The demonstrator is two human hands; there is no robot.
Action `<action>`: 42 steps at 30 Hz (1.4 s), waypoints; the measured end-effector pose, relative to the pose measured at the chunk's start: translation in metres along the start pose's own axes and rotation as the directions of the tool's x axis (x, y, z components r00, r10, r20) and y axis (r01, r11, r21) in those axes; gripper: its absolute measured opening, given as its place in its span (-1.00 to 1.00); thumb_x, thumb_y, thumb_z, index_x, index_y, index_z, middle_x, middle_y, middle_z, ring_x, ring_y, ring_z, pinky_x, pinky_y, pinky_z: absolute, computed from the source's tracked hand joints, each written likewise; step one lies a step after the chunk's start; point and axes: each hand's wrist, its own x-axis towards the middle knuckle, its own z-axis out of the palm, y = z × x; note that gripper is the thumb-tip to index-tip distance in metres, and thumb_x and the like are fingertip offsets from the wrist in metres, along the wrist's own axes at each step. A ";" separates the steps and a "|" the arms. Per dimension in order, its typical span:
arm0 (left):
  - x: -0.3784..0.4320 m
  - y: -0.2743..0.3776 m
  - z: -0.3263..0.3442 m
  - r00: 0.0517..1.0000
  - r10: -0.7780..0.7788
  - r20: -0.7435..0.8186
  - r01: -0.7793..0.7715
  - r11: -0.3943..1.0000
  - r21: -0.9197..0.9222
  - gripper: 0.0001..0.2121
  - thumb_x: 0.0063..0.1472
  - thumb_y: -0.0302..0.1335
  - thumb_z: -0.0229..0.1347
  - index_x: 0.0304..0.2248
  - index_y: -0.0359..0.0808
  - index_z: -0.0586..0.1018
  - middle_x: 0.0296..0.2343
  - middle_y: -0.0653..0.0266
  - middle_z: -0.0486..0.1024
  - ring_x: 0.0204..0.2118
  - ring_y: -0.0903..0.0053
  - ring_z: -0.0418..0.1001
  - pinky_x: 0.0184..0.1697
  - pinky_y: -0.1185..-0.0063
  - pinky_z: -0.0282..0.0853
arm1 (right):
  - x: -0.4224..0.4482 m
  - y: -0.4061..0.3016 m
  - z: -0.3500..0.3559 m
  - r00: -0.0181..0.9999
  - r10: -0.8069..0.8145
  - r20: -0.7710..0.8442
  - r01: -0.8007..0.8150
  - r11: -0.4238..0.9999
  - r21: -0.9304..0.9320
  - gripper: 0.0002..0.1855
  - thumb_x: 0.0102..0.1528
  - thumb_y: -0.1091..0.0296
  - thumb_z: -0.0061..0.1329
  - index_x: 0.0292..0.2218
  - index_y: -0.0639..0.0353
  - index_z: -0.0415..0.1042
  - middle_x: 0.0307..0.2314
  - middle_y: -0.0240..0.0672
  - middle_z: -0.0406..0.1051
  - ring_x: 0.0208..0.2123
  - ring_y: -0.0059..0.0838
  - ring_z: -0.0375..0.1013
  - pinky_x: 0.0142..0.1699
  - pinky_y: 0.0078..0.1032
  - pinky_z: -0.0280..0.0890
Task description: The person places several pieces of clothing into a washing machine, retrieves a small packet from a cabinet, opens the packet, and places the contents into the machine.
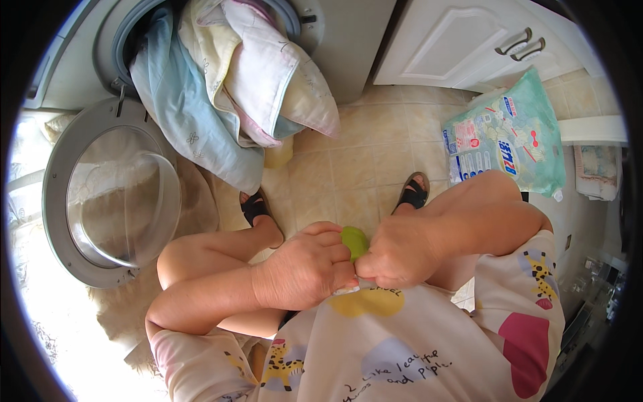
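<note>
Both hands meet in front of my shirt, above my lap. A bright green, smooth, rounded object (354, 242), perhaps a plastic cap or cup, shows between them, mostly covered by fingers. My left hand (311, 266) curls around its left side. The thumb and fingers of my right hand (402, 251) are pinched at its right edge. A small white piece (347, 290) peeks out under the left fingertips; what it belongs to is hidden. Ahead, pale blue, cream and white quilted bedding (201, 100) spills from the front-loading washing machine (341, 45).
The washer's round glass door (123, 196) hangs wide at the left. A green detergent bag (507, 135) with printing leans near my right knee. White cabinet doors (447, 40) stand behind it. Beige floor tiles (351, 166) lie between my sandalled feet; a yellowish object (279, 155) sits under the bedding.
</note>
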 end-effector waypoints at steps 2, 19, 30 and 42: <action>-0.001 0.000 -0.001 0.996 0.086 0.025 -0.086 0.996 0.009 -0.87 -0.11 -0.41 0.11 -0.62 -0.26 0.42 -0.66 0.33 0.27 -0.50 0.41 0.30 -0.21 0.44 0.26 | 0.001 -0.002 -0.003 0.999 -0.042 -0.005 0.042 0.999 0.016 -0.93 -0.14 0.40 -0.12 -0.58 0.14 0.28 -0.77 -0.29 0.27 -0.69 -0.23 0.30 -0.58 -0.35 0.18; -0.005 -0.010 0.001 0.988 0.153 -0.018 -0.153 0.988 -0.024 -0.78 -0.14 -0.40 0.13 -0.70 -0.27 0.32 -0.69 0.35 0.21 -0.55 0.44 0.23 -0.37 0.53 0.21 | 0.003 0.004 -0.019 0.979 -0.202 0.007 0.202 0.978 -0.052 -0.83 -0.20 0.38 -0.07 -0.62 0.15 0.18 -0.86 -0.33 0.17 -0.81 -0.34 0.25 -0.69 -0.42 0.13; -0.002 -0.010 -0.004 0.989 0.148 0.011 -0.147 0.988 -0.037 -0.78 -0.17 -0.40 0.14 -0.70 -0.26 0.32 -0.69 0.36 0.21 -0.54 0.45 0.24 -0.36 0.53 0.22 | 0.005 0.004 -0.033 0.945 -0.265 0.192 0.309 0.915 -0.258 -0.82 -0.16 0.40 -0.15 -0.64 0.14 0.09 -0.82 -0.38 0.10 -0.79 -0.42 0.19 -0.70 -0.44 -0.02; -0.001 -0.039 -0.005 0.997 0.074 -0.017 -0.075 0.993 -0.087 -0.87 -0.10 -0.48 0.11 -0.58 -0.22 0.37 -0.67 0.35 0.26 -0.55 0.41 0.28 -0.41 0.49 0.22 | 0.002 0.033 -0.010 0.987 0.129 0.097 -0.154 0.933 0.327 -0.92 -0.01 0.46 -0.30 -0.49 0.25 0.23 -0.72 -0.25 0.21 -0.64 -0.34 0.24 -0.49 -0.43 0.18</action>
